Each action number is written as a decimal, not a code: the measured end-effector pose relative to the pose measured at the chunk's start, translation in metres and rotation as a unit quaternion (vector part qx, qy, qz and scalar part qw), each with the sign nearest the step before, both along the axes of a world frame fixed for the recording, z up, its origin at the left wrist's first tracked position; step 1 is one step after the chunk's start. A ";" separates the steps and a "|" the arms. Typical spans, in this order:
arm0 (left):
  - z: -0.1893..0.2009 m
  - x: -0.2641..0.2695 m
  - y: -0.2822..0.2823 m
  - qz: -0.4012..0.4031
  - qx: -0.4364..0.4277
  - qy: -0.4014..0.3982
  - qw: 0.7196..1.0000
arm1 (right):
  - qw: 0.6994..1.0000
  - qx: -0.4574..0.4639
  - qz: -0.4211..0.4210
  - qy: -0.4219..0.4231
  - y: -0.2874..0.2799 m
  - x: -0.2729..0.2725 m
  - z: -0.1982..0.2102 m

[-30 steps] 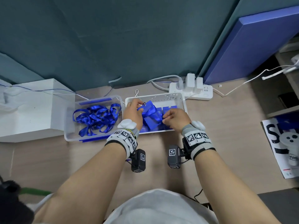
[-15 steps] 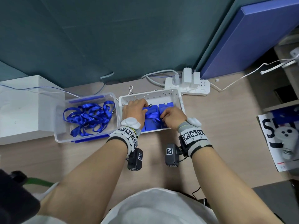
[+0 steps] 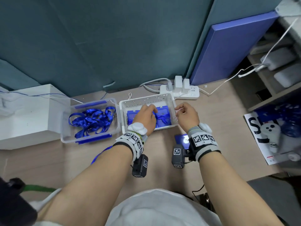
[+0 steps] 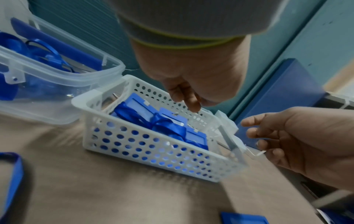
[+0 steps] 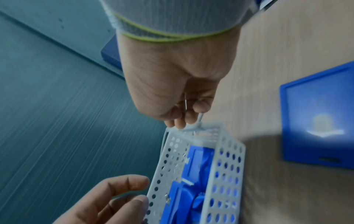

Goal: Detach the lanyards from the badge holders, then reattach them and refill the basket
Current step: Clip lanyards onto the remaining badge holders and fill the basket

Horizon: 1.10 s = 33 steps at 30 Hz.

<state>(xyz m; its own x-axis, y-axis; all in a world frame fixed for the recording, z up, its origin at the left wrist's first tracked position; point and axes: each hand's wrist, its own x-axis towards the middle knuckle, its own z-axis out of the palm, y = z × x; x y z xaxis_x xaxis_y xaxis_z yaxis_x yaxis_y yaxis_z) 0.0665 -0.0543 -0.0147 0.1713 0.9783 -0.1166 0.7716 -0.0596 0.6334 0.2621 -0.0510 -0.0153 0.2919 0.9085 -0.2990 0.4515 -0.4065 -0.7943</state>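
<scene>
On the desk [image 3: 91,162], a white perforated basket [image 3: 147,100] holds blue badge holders [image 3: 162,121] with lanyards [image 4: 168,127]; left hand [image 3: 144,117] hovers above, fingers relaxed, right hand [image 3: 187,115] pinches its wire handle [image 5: 200,119], clear lanyard bin [image 3: 65,128] alongside.

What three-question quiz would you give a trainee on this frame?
1. True or false: the white perforated plastic basket is empty.
2. The heap of loose blue ribbon lanyards lies in: A) the clear plastic container; B) a cardboard carton; C) a metal tray.
3. Which hand pinches the thin pale strip at the basket's end?

Key: 1 false, blue rectangular badge holders lie inside; 2 A; 3 the right hand.
</scene>
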 end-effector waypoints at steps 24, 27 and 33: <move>-0.074 0.060 -0.108 0.152 -0.292 -0.130 0.935 | 0.948 -0.185 0.216 -0.143 -0.131 0.029 -0.050; -0.074 0.046 -0.111 0.185 -0.256 -0.142 0.938 | 0.938 -0.169 0.250 -0.173 -0.125 0.017 -0.047; -0.048 0.014 -0.115 0.202 -0.234 -0.199 0.930 | 0.934 -0.126 0.316 -0.112 -0.107 -0.030 -0.034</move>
<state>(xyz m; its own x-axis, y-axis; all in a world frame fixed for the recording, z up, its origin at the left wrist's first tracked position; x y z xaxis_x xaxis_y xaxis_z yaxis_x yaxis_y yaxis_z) 0.0804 -0.1695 -0.0626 -0.0782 0.8309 -0.5510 0.3702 0.5373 0.7578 0.2318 -0.1575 -0.0493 -0.1971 0.8295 -0.5227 0.8083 -0.1643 -0.5654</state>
